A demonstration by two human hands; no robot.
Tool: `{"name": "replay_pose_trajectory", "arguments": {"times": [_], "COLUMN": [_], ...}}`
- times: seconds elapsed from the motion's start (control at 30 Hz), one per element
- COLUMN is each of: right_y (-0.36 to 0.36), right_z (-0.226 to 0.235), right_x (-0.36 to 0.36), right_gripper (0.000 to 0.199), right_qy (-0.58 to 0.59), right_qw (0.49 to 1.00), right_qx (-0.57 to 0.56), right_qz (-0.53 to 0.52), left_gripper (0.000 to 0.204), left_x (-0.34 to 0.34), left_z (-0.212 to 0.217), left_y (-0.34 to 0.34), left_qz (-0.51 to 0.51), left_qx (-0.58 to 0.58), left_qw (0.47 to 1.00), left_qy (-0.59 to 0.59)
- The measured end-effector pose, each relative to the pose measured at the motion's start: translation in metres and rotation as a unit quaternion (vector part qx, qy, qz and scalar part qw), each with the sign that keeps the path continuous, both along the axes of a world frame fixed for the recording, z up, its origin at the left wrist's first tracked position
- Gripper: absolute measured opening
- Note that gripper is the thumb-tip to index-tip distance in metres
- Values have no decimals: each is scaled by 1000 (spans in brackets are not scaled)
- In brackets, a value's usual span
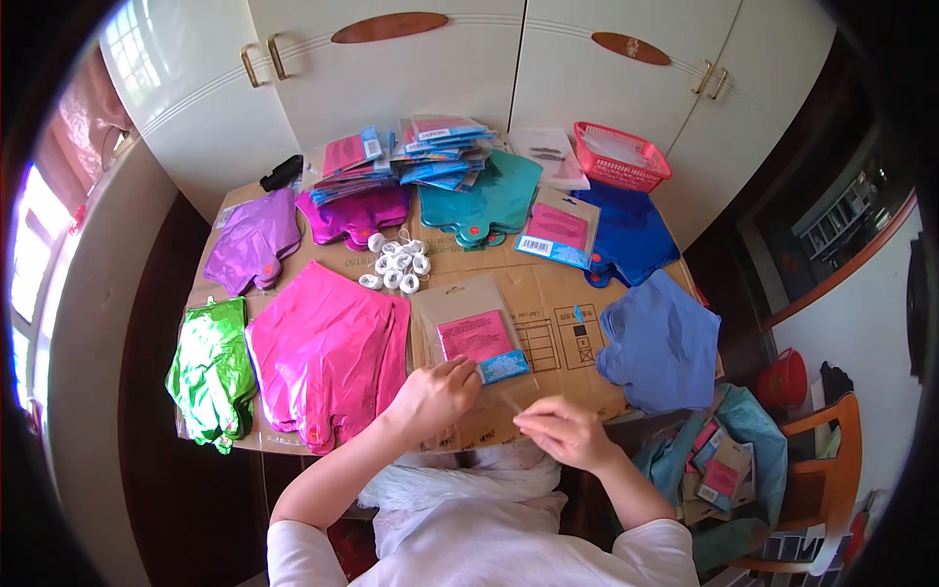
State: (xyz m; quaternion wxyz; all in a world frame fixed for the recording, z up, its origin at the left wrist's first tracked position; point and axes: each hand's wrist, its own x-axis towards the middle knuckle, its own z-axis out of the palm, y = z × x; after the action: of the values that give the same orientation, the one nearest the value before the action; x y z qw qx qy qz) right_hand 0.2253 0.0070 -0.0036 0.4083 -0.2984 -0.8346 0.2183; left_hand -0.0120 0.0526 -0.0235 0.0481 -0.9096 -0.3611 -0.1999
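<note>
In front of me on the cardboard lies a flat clear packet (477,333) with a pink insert, a blue printed edge and a hanging slot at its top. My left hand (440,396) is curled closed, its fingertips on the packet's lower left edge. Just right of the packet's near end, my right hand (569,430) is pinched shut with a thin clear strip (511,401) at its fingertips. Where that strip ends is hard to make out. Flat pink foil balloons (328,352) lie stacked beside my left forearm.
Around the cardboard-covered table (562,386) are green (210,367), lilac (252,240), magenta (357,215), teal (484,196), dark blue (626,235) and periwinkle (663,342) balloons. White ribbon coils (396,262), packet piles (440,152) and a red basket (621,157) sit farther back. A chair (836,470) stands right.
</note>
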Motion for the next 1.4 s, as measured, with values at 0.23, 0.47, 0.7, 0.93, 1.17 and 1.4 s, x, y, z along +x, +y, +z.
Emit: {"name": "replay_pose_trajectory", "arguments": {"times": [0.23,0.47,0.7,0.93,1.17,1.4], "right_y": [-4,5,8,22,18,25], "right_z": [-23,-23,-24,-1,0,-2], "right_x": [-11,-16,-12,-1,4,-1], "right_gripper": [26,25,23,44,42,33], "right_qy": [-78,-205,-271,-261,-239,-161], "right_qw": [989,951,931,961,969,981], "right_qx": [128,226,190,70,32,-63], "right_qz": [3,-58,-154,-68,-60,-84], "left_gripper": [9,11,10,13,13,13], "left_x": [-1,0,0,1,1,-1], "left_z": [-1,7,3,5,8,5], "left_y": [6,3,2,-3,-7,-7], "left_qz": [-10,-8,-17,-10,-9,-11], "left_qx": [-2,1,22,17,21,11], "left_qw": [1000,999,999,1000,999,1000], "left_qy": [-14,-38,-18,22,25,17]}}
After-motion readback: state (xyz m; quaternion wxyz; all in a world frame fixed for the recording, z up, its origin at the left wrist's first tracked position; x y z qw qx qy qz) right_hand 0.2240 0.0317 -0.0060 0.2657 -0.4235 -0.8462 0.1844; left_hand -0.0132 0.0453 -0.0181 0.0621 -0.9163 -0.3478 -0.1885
